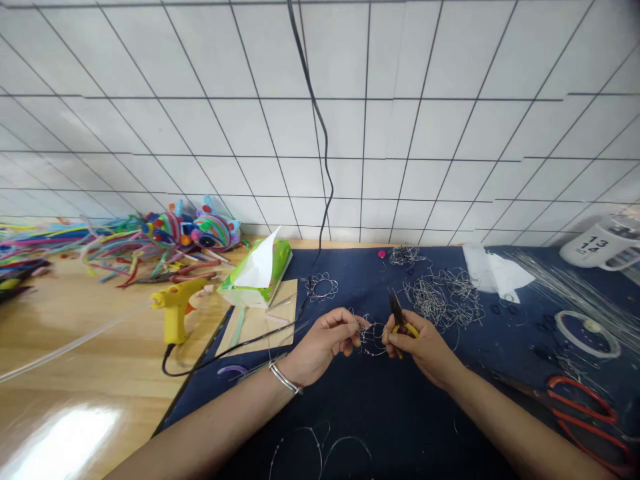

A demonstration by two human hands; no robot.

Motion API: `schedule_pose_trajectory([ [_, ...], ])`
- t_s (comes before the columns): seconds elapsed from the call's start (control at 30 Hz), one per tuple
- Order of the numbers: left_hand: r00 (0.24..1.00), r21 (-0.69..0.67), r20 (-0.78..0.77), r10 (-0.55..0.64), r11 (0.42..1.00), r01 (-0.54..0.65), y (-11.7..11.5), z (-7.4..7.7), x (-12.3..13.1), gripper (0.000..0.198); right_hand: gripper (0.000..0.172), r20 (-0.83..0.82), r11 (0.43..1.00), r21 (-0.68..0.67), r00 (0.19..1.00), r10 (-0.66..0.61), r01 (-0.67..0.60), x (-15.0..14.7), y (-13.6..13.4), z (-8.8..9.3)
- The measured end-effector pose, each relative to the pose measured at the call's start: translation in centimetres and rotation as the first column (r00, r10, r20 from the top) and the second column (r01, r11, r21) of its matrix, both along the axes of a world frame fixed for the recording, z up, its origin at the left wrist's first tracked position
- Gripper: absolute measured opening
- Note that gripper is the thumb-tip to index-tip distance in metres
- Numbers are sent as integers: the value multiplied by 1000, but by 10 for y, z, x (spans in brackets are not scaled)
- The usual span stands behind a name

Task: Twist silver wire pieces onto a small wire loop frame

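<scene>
L hand (340, 333) was nearly closed, thumb + fingertips pinching a looped wire piece (371, 340) at its L side; prob. a light grip b/c thin wire bends easily. R hand (417, 343) was curled round yellow-handled pliers (396, 308), tips pointing away from the person, w/ thumb & finger up at the piece's R edge; prob. held that way so the tool was handy w/out being put down. Couldn't tell if R fingertips actually gripped the wire. Piece was btwn both hands, over the dark blue mat (400, 413), which presumably made silvery wire easier to see & saved the desk (100, 313) from scratches.

Beyond R hand lay a tangled wire heap (445, 298), w/ straight wires (557, 280) further R, prob. for easy reach. A flower-shaped wire ring (323, 287) lay beyond L hand, apart from the heap, maybe to avoid snagging. The glue gun (176, 313) was off the mat, L of the tissue pack (257, 273), prob. out of the way. Red-handled scissors (585, 400) lay far R.
</scene>
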State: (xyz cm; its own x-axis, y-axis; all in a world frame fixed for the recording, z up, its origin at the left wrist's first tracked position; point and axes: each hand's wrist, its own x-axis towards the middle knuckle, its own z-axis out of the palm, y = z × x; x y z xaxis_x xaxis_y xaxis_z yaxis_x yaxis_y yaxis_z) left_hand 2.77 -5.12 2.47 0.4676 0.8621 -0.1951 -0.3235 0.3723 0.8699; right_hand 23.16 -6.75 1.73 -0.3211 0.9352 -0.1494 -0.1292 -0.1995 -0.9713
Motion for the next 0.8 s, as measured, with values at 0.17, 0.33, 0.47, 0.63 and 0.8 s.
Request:
schedule_pose_trajectory([
  [0.17, 1000, -10, 21, -2, 1000, 2, 0, -3, 1, 9, 14, 17, 1000, 1, 1000, 7, -7, 0, -1, -3],
  [0.33, 1000, -16, 7, 9, 1000, -9, 0, -2, 2, 17, 13, 7, 999, -4, 999, 43, -43, -2, 0, -1],
  [0.47, 999, -35, -37, 3, 999, -5, 0, -4, 2, 26, 13, 9, 998, -10, 998, 61, -61, -3, -1, -2],
  [0.63, 995, -26, -91, -37, 999, 35, 0, -11, 1, 18, 14, 27, 997, -12, 996, 82, -82, -2, -2, -2],
  [0.8, 995, 7, -96, -33, 999, 34, 1, -10, 2, 12, 15, -2, 997, -23, 997, 72, -72, -1, 0, 2],
])
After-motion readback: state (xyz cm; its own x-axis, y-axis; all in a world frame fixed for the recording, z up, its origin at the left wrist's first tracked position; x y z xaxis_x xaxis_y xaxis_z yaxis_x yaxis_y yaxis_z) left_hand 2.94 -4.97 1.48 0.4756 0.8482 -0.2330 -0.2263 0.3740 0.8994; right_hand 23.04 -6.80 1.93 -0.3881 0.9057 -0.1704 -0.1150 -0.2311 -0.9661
